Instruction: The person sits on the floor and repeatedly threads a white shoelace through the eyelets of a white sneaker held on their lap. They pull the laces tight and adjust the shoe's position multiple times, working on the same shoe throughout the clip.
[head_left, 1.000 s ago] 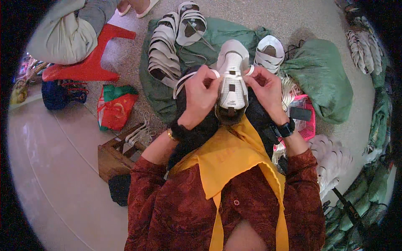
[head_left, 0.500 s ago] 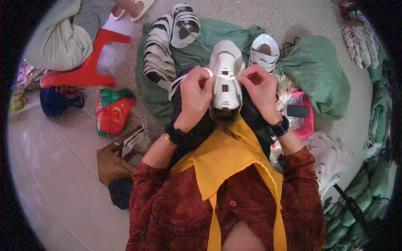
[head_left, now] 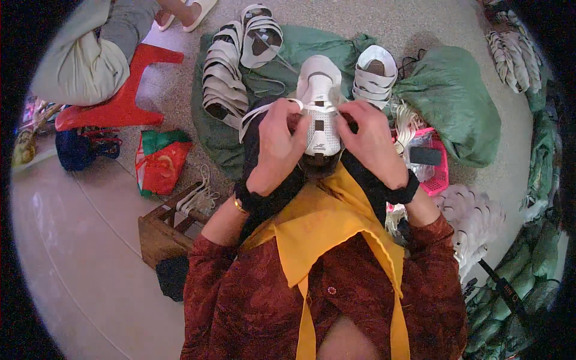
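A white shoe upper (head_left: 318, 77) with a perforated tongue rests between my knees, its dark opening toward me. Across the tongue runs a white shoelace (head_left: 319, 108), with loose lengths trailing off to the left. My left hand (head_left: 277, 144) is closed, thumb and forefinger pinching the lace at the shoe's left edge. At the right edge my right hand (head_left: 373, 143) is also closed, its bent fingers gripping the lace beside the eyelets; its fingertips are partly hidden.
Stacked shoe uppers (head_left: 225, 78) and another stack (head_left: 375, 75) lie on a green sack (head_left: 300, 39). A pink basket (head_left: 441, 162) holds a phone and laces. To the left are a wooden stool (head_left: 157, 237) and a red stool (head_left: 135, 96) with a seated person (head_left: 129, 30).
Both hands have moved slightly inward and down over the shoe. The right hand's fingers have turned under, and the lace lies more drawn across the tongue.
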A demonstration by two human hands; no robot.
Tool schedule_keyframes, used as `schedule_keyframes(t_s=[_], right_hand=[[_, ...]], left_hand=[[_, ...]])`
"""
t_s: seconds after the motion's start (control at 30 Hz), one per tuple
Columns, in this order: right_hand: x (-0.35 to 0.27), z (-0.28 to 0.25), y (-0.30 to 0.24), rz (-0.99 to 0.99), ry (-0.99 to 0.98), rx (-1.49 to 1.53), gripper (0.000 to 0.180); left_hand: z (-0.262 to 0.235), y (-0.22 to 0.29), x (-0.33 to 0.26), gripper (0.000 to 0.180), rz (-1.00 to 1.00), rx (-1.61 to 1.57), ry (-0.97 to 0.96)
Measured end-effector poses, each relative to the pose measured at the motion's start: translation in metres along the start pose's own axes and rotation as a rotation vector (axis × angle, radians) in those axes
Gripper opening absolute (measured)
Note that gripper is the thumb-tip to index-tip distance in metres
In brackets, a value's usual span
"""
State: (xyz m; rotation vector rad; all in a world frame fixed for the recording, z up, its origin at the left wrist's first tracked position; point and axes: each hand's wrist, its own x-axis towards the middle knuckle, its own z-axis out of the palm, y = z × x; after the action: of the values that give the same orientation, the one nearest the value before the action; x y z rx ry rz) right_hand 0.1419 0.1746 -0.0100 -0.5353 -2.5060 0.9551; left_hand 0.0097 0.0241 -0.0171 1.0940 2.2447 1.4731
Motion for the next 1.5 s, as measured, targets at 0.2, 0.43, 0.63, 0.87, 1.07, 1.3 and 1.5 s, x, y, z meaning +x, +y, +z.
schedule_keyframes(t_s=[0.2, 0.43, 0.63, 0.87, 1.07, 1.3, 1.5], right_hand=[[0.001, 0.009, -0.002, -0.049, -0.05, -0.202, 0.012], [-0.001, 0.007, 0.005, -0.027, -0.009, -0.069, 0.011], [-0.002, 0.001, -0.004, 0.024, -0.041, 0.007, 0.013], [0.002, -0.001, -0.014, -0.215, -0.135, -0.318, 0.018], [0.014, -0.002, -0.007, -0.343, -0.149, -0.38, 0.02], [0.0, 0.001, -0.035, -0.156, -0.142, 0.212, 0.011], [0.019, 0.026, -0.027, -0.124, -0.153, -0.023, 0.009]], left_hand=[[-0.004, 0.002, -0.002, 0.021, 0.111, 0.144, -0.067], [0.003, 0.004, -0.002, 0.021, 0.193, 0.295, -0.067], [0.004, 0.002, -0.004, 0.023, 0.215, 0.335, -0.052], [0.0, 0.0, -0.005, 0.022, 0.206, 0.293, -0.065], [-0.01, 0.003, -0.001, 0.022, 0.203, 0.25, -0.079], [-0.009, 0.007, -0.006, 0.022, 0.144, 0.319, -0.11], [-0.011, 0.008, -0.005, 0.023, 0.173, 0.376, -0.175]])
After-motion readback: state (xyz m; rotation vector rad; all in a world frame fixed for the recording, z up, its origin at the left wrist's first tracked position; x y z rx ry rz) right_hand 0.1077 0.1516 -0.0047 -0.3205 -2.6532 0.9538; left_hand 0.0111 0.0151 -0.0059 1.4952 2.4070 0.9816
